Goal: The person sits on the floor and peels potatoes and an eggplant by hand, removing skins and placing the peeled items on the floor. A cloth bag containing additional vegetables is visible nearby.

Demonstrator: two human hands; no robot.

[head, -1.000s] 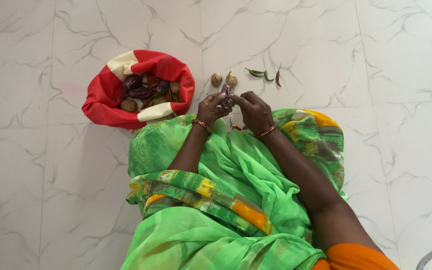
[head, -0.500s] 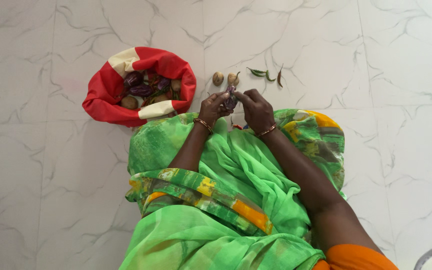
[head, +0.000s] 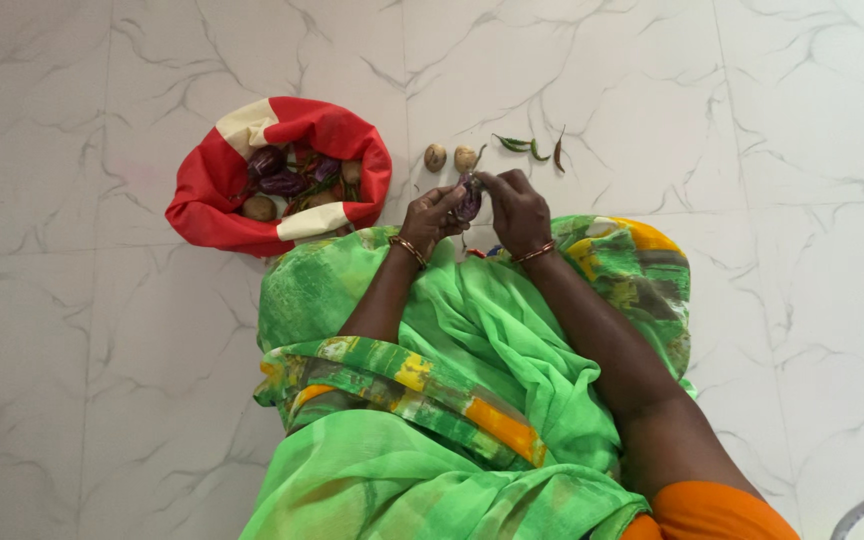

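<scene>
Nearest the camera, bright green cloth with yellow and orange bands is draping over the person's lap, and both forearms are reaching forward across it. Just past the cloth's far edge, the left hand and the right hand are meeting around a small purple brinjal. The fingers of both hands are curling in and pinching it from either side, the left gripping its lower part, the right fingertips closing on its upper end. The brinjal is standing roughly upright in the picture, its long axis running away from the person, leaning slightly to the right at the far end; which end carries the stalk cannot be told.

Just beyond the brinjal, two small brown round vegetables are lying side by side on the floor. To the right of them, a few green chillies and one darker chilli are lying loose. Left of the brinjal, a red and cream cloth bag is sitting open, holding more purple brinjals and brown round ones.

Everything is resting on a white marble-patterned tiled floor with grey veins.
</scene>
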